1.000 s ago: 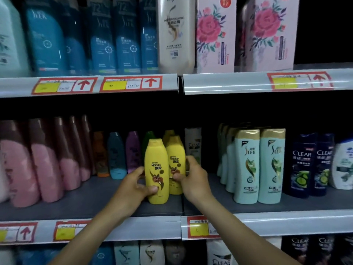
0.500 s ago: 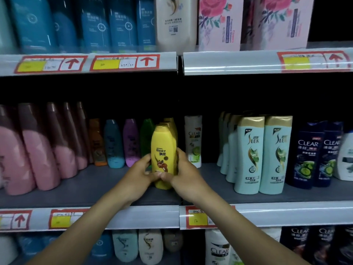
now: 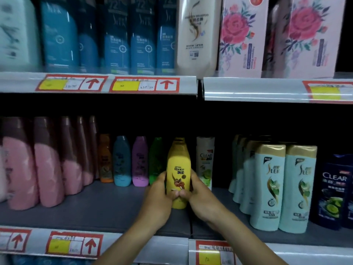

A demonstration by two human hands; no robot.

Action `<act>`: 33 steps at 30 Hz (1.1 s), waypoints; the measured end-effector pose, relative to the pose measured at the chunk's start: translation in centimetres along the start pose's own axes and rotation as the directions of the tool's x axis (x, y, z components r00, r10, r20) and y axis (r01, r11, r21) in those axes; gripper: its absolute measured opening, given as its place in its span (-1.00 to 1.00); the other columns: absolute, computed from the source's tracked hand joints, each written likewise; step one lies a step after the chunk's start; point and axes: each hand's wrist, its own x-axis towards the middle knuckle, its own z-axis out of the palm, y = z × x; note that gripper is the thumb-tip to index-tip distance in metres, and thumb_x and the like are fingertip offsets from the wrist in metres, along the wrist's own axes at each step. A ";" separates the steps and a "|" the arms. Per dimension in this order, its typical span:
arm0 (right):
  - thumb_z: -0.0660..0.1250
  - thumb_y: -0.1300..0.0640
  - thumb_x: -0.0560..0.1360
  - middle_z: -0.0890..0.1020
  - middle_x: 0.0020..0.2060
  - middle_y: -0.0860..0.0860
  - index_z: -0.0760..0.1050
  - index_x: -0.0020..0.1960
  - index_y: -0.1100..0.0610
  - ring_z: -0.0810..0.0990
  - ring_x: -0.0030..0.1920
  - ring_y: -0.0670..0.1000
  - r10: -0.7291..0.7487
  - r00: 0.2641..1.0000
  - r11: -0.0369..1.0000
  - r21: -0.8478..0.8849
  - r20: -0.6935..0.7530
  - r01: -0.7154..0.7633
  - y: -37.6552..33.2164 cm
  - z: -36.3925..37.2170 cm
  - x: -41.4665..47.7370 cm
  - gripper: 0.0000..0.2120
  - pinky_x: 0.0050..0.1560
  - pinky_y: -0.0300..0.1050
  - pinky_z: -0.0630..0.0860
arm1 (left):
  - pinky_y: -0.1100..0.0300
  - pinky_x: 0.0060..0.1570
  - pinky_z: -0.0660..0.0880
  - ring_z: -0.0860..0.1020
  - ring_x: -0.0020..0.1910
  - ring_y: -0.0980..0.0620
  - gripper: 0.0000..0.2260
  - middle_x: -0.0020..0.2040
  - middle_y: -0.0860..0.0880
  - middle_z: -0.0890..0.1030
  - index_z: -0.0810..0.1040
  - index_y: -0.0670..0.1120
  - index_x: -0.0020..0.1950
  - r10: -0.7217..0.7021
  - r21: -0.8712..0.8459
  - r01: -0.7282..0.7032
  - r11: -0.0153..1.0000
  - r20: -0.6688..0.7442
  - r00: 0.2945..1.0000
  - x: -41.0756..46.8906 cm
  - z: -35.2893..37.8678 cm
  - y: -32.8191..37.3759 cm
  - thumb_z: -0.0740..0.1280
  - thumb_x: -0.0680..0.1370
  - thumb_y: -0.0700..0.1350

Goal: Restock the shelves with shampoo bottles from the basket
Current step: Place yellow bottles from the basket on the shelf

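A yellow Rejoice shampoo bottle [image 3: 178, 169] stands upright on the grey middle shelf [image 3: 99, 211], with another yellow bottle lined up close behind it. My left hand [image 3: 157, 199] grips its left side and my right hand [image 3: 200, 196] grips its right side; both thumbs meet across the lower front of the bottle. The basket is out of view.
Small orange, blue [image 3: 122, 161], purple and green bottles stand left of the yellow one, then tall pink bottles [image 3: 47, 169]. A white Clear bottle [image 3: 206, 161], teal Slek bottles [image 3: 267, 186] and dark Clear bottles are on the right. Bare shelf lies in front left.
The two yellow bottles stood side by side; now they are lined up one behind the other, farther back on the shelf. Both hands closed in around the front one.
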 end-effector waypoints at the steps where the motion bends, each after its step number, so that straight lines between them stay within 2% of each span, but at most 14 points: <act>1: 0.23 0.31 0.57 0.56 0.17 -0.07 0.20 0.44 -0.07 0.52 0.11 -0.21 0.010 1.000 1.000 -0.007 0.003 -0.010 0.0 0.0 0.2 -0.47 -0.07 -0.47 0.46 | -0.01 0.10 0.56 0.59 0.07 0.06 -0.60 0.08 0.03 0.62 0.44 0.05 0.31 -0.002 0.011 0.002 1.000 -0.008 1.000 0.0 0.0 0.0 0.38 0.51 -0.23; 7: 0.17 0.31 0.59 0.54 0.16 -0.04 0.22 0.40 -0.04 0.51 0.10 -0.17 0.057 0.998 0.998 -0.035 -0.010 -0.057 0.3 0.2 0.9 -0.55 -0.01 -0.41 0.45 | -0.02 0.10 0.56 0.59 0.05 0.04 -0.66 0.05 0.01 0.63 0.47 0.05 0.25 -0.053 0.017 0.054 0.998 -0.029 0.998 0.2 0.0 0.2 0.34 0.53 -0.26; 10: 0.19 0.28 0.60 0.55 0.17 -0.02 0.22 0.41 -0.02 0.51 0.14 -0.11 0.080 0.997 0.996 -0.041 -0.014 -0.080 0.4 0.3 1.1 -0.56 0.10 -0.29 0.47 | -0.04 0.11 0.54 0.58 0.05 0.03 -0.68 0.05 0.00 0.63 0.47 0.06 0.24 -0.068 0.015 0.068 0.998 -0.013 0.998 0.2 0.0 0.2 0.32 0.55 -0.26; 14: 0.18 0.28 0.61 0.54 0.16 -0.03 0.20 0.42 -0.03 0.51 0.11 -0.14 0.107 0.994 0.993 -0.054 -0.007 -0.107 -0.1 0.3 0.9 -0.55 -0.04 -0.42 0.43 | -0.01 0.11 0.54 0.59 0.03 0.06 -0.67 0.02 0.04 0.63 0.43 0.17 0.14 -0.062 0.026 0.062 0.998 0.004 0.998 0.1 -0.1 0.4 0.30 0.55 -0.26; 16: 0.19 0.26 0.60 0.54 0.17 -0.03 0.20 0.43 -0.02 0.51 0.13 -0.12 0.122 0.992 0.990 -0.070 -0.009 -0.123 -0.4 0.2 0.8 -0.55 -0.01 -0.39 0.45 | -0.01 0.12 0.54 0.59 0.04 0.06 -0.67 0.03 0.04 0.63 0.43 0.15 0.18 -0.074 0.028 0.074 0.997 0.022 0.997 0.1 -0.3 0.5 0.30 0.56 -0.26; 19: 0.23 0.22 0.60 0.53 0.21 0.01 0.17 0.45 0.03 0.51 0.20 -0.04 0.138 0.990 0.983 -0.119 -0.025 -0.140 -1.1 0.1 0.3 -0.53 0.22 -0.17 0.48 | 0.01 0.23 0.48 0.55 0.14 0.04 -0.67 0.18 -0.02 0.60 0.39 0.08 0.29 -0.100 0.083 0.094 0.992 0.073 0.992 0.0 -0.8 1.1 0.27 0.58 -0.22; 21: 0.25 0.15 0.59 0.51 0.26 0.04 0.12 0.49 0.10 0.49 0.24 -0.01 0.148 0.988 0.971 -0.185 -0.035 -0.152 -1.8 0.0 -0.3 -0.47 0.31 -0.07 0.44 | 0.09 0.36 0.34 0.42 0.34 0.00 -0.54 0.42 -0.04 0.42 0.20 -0.02 0.50 -0.110 0.207 0.089 0.974 0.094 0.989 -0.3 -1.4 1.4 0.23 0.62 -0.10; 23: 0.23 0.08 0.60 0.43 0.36 0.09 0.03 0.53 0.15 0.44 0.32 0.04 0.137 0.990 0.939 -0.313 -0.045 -0.145 -2.3 -0.3 -1.3 -0.40 0.34 -0.06 0.40 | 0.10 0.43 0.17 0.15 0.52 -0.03 -0.38 0.56 -0.06 0.11 -0.08 -0.03 0.58 -0.076 0.394 0.043 0.918 0.068 0.995 -1.1 -2.2 1.7 0.18 0.63 0.03; 25: 0.17 0.04 0.62 0.23 0.49 0.13 0.02 0.54 0.13 0.27 0.46 0.07 0.069 0.996 0.850 -0.519 -0.050 -0.085 -2.8 -0.5 -2.7 -0.42 0.42 -0.04 0.31 | 0.07 0.47 0.06 -0.04 0.55 -0.03 -0.36 0.59 -0.04 -0.07 -0.19 0.00 0.57 0.003 0.606 -0.036 0.795 0.056 0.998 -2.5 -2.7 1.9 0.11 0.63 0.12; 28: 0.12 -0.01 0.63 -0.04 0.57 0.12 -0.03 0.57 0.10 0.02 0.56 0.10 0.025 0.999 0.682 -0.730 -0.036 -0.044 -3.4 -0.7 -5.3 -0.41 0.51 0.00 0.15 | 0.02 0.49 -0.04 -0.13 0.56 -0.07 -0.39 0.58 -0.04 -0.13 -0.19 0.02 0.56 0.089 0.790 -0.128 0.600 0.094 0.992 -5.1 -2.6 2.5 0.02 0.63 0.17; 30: 0.11 -0.02 0.63 -0.06 0.57 0.11 -0.05 0.57 0.08 -0.02 0.56 0.13 0.009 0.999 0.607 -0.794 -0.042 -0.038 -3.8 -0.9 -7.3 -0.40 0.53 0.03 0.08 | -0.01 0.50 -0.07 -0.13 0.56 -0.08 -0.40 0.58 -0.05 -0.14 -0.19 0.03 0.56 0.111 0.835 -0.168 0.524 0.129 0.985 -7.2 -2.1 3.2 -0.01 0.63 0.18; 33: 0.09 -0.01 0.64 -0.05 0.57 0.11 -0.06 0.58 0.09 -0.08 0.56 0.11 -0.015 0.998 0.522 -0.852 -0.054 -0.038 -4.1 -1.4 -10.9 -0.41 0.54 0.04 0.03 | -0.04 0.50 -0.08 -0.11 0.56 -0.10 -0.41 0.58 -0.07 -0.11 -0.18 0.01 0.56 0.159 0.855 -0.222 0.468 0.165 0.973 -10.7 -0.9 3.7 0.00 0.63 0.16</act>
